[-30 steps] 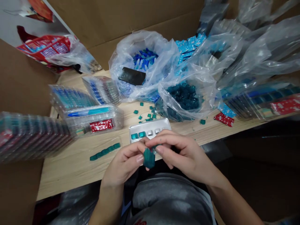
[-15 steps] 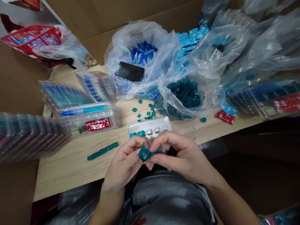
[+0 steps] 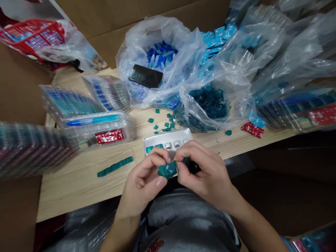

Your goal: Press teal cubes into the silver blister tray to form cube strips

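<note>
Both hands meet in front of the table edge around a dark teal, glossy piece (image 3: 167, 170) that looks soft and bendable. My left hand (image 3: 145, 178) pinches its left end between thumb and fingers. Closed on the same piece, my right hand (image 3: 201, 171) grips its right end and hides part of it. Just beyond the fingers lies a white tray (image 3: 183, 133) with raised square moulds; teal squares (image 3: 149, 149) sit on some of them, and the hands cover its near side. Left of it, a strip of joined teal squares (image 3: 114, 167) rests on the table.
Small teal squares (image 3: 167, 125) lie scattered behind the tray, near an open plastic bag (image 3: 210, 103) of teal pieces. Another bag (image 3: 160, 56) holds blue pieces, with a phone (image 3: 146, 76) on it. Clear blister packs (image 3: 97, 122) stand left; a red sachet (image 3: 252, 130) lies right.
My hands have turned the teal piece, and its flared left end now appears folded into a more compact shape. My right fingers have shifted their pinch along it. The view has tilted slightly.
</note>
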Tool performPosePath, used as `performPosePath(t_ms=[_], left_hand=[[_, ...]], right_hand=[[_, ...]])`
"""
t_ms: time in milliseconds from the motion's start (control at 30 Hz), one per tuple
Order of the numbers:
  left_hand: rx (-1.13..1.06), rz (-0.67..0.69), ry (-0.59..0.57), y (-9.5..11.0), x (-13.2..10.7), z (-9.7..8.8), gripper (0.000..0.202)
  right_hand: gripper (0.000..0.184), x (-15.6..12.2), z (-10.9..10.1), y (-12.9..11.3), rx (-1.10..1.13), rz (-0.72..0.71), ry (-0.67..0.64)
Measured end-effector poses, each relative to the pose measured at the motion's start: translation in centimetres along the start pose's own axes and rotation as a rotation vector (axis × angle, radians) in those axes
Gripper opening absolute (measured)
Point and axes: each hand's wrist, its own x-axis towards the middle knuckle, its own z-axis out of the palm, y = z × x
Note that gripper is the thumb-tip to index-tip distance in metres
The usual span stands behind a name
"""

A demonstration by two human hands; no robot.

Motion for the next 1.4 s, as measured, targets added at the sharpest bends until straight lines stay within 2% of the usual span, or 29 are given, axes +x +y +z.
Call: performPosePath(t_ms=[133,267,433,500,633,700,800,900,1033,1133,1267,1400], left_hand=[[0.134,0.069,0.017,-0.4,-0.3,0.1,0.014],[0.160,0.081,0.031,-0.3,0.0,0.2,0.018],[0.302,0.182,0.093,0.1,0.1,0.6,0.013],[0.255,0.188,0.065,0.4,-0.5,0.8,0.014],[-0.004,0.155,-0.069,1.0,-1.7,1.1,0.021],[-0.100,0.136,-0.037,1.2,-1.5,1.0,0.021],[-0.266,0.076,0.054,1.4,-0.2,0.6,0.021],[-0.378,-0.005,0.015,1.5,0.7,0.5,0.021],[-0.446,-0.044,-0.021,1.2,0.5,0.6,0.014],[-0.363,-0.019,0.057,0.8,-0.2,0.6,0.008],[-0.123,0.026,0.185,0.6,-1.0,0.6,0.016],[-0.018,0.045,0.196,0.8,-1.2,0.8,0.021]], right_hand=[[0.016,0.2,0.6,0.5,-0.157,-0.076,0.094],[0.016,0.3,1.2,0.9,-0.206,-0.057,0.126],[0.016,0.6,1.6,0.9,-0.204,-0.040,0.186],[0.016,0.9,1.3,1.4,-0.223,-0.019,0.215],[0.013,1.1,-0.1,2.6,-0.221,0.136,0.418],[0.011,0.8,-0.5,2.2,-0.120,0.206,0.360],[0.009,0.3,-0.5,0.7,0.119,0.247,0.174],[0.012,0.0,-0.2,-0.5,0.335,0.313,0.114],[0.020,0.1,-0.3,-1.1,0.512,0.358,0.004],[0.023,0.0,-0.5,-1.2,0.563,0.381,-0.029],[0.018,-0.1,-0.7,-1.3,0.554,0.423,-0.020],[0.020,-0.1,-0.8,-1.0,0.508,0.452,-0.055]])
